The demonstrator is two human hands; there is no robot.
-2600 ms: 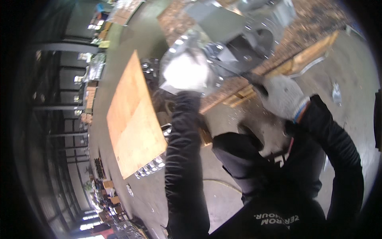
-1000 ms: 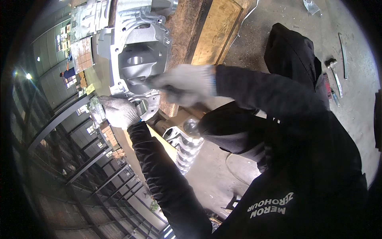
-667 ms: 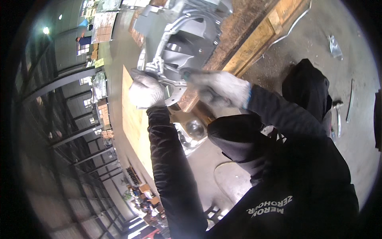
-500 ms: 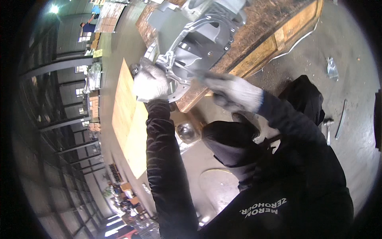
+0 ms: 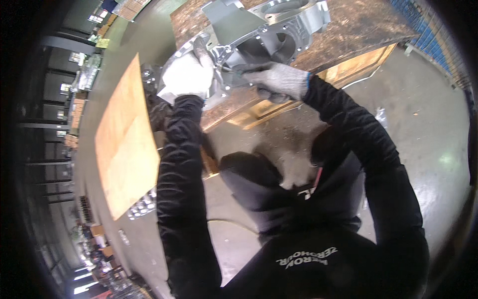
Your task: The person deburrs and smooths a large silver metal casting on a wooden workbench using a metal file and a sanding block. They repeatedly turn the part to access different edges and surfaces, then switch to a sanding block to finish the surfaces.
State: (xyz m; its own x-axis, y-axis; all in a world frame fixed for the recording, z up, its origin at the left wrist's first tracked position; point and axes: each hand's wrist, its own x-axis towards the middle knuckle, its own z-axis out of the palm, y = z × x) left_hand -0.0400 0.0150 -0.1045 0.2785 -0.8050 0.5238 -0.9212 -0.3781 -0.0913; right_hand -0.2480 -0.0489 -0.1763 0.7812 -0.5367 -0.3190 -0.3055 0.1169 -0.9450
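Note:
A large silver-grey metal casting (image 5: pixel 239 32) with round openings and a bolt-holed rim lies on a worn wooden workbench (image 5: pixel 348 37). My left hand (image 5: pixel 189 74), in a white knit glove, grips the casting's near-left rim. At the casting's near edge, my right hand (image 5: pixel 281 82), also gloved, is closed around a slim hand tool (image 5: pixel 240 69). The tool points left toward the casting's inner edge. Its exact kind cannot be made out, as the fingers and blur cover most of it.
A plywood sheet (image 5: pixel 127 142) stands left of the bench, with shiny round metal parts (image 5: pixel 144 204) by its lower edge. Blue mesh (image 5: pixel 433 40) rises at the far right. My knees are below the bench edge; a clear plastic scrap (image 5: pixel 381 117) lies on the floor.
My view has shifted, so the bench and casting appear higher and more level. The right hand is nearer the left hand and less blurred, still with the slim tool. The left hand keeps the rim.

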